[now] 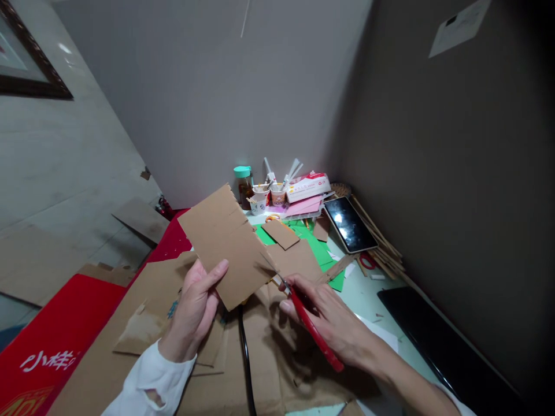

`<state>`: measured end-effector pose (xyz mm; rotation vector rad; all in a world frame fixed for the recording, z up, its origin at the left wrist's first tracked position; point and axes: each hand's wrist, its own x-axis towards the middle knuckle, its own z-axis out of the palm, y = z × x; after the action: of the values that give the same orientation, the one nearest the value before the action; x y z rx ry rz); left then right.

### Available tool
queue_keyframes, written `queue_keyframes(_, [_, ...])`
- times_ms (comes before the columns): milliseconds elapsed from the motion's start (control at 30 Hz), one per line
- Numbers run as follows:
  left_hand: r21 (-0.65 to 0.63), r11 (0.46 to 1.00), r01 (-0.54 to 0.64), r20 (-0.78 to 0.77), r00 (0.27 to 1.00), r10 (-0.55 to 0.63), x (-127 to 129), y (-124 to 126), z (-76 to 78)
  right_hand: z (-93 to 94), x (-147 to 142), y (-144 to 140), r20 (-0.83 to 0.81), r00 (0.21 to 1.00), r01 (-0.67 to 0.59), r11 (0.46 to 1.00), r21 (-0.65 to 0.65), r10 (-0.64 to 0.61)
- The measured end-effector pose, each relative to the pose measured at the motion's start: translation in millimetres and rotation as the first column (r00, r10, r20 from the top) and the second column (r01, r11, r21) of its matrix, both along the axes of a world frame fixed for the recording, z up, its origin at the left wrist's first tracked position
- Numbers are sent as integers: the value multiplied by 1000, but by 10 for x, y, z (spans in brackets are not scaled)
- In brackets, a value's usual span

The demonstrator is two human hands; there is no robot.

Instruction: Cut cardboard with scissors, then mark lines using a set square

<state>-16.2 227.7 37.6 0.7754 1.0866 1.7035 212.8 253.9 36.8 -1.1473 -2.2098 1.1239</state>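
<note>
A cardboard piece (225,242) is held up above the table by the left hand (195,309), with the thumb pressed on its near face and the other fingers curled behind its lower left corner. The sheet is tilted, its notched top edge turned toward the wall. A red-handled cutter (313,332) is gripped in the right hand (332,323), the fingers closed around the handle and the tip brought to the right edge of the piece; whether the blade is actually in the cardboard cannot be told from this view.

At the back of the table, paper cups (265,197) are seen with what appear to be sticks standing in them, beside a teal-capped jar (243,182) and a tissue box (307,186). Green paper (318,251) and a tablet (349,224) lie beyond the hands. The near table is covered by loose cardboard sheets (143,312), and a bare strip is left along the right edge (368,294).
</note>
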Motion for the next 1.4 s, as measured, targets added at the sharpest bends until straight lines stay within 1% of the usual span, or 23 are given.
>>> queue_keyframes(200, [-20, 1000, -1, 6, 1000, 1, 1, -10, -12, -47, 1, 29, 1, 1000, -21, 998, 58, 21])
queue_keyframes(433, [-55, 998, -19, 47, 999, 21, 4, 1, -19, -23, -23, 0, -43, 998, -38, 996, 81, 42])
queue_keyframes(567, [-139, 989, -41, 99, 994, 55, 41, -4, -25, -28, -29, -10, -54, 996, -63, 995, 74, 67])
queue_keyframes(667, [-223, 975, -7, 124, 992, 35, 77, -16, -30, -50, -33, -7, -43, 997, -61, 994, 88, 65])
queue_keyframes(767, [-258, 966, 13, 125, 992, 20, 92, -21, -32, -69, -39, 0, -10, 999, -45, 994, 103, 46])
queue_keyframes(1000, [-249, 969, 2, 91, 996, 21, 139, -50, -34, -46, -39, 43, 92, 995, 31, 995, 91, -39])
queue_keyframes(1167, [-222, 974, 41, 76, 997, -25, 201, -107, -28, -19, -17, 37, 75, 997, 6, 996, 92, -13])
queue_keyframes(1400, [-228, 973, 32, 71, 997, -16, 202, -139, -37, -116, -56, -9, 32, 999, 19, 992, 128, -23])
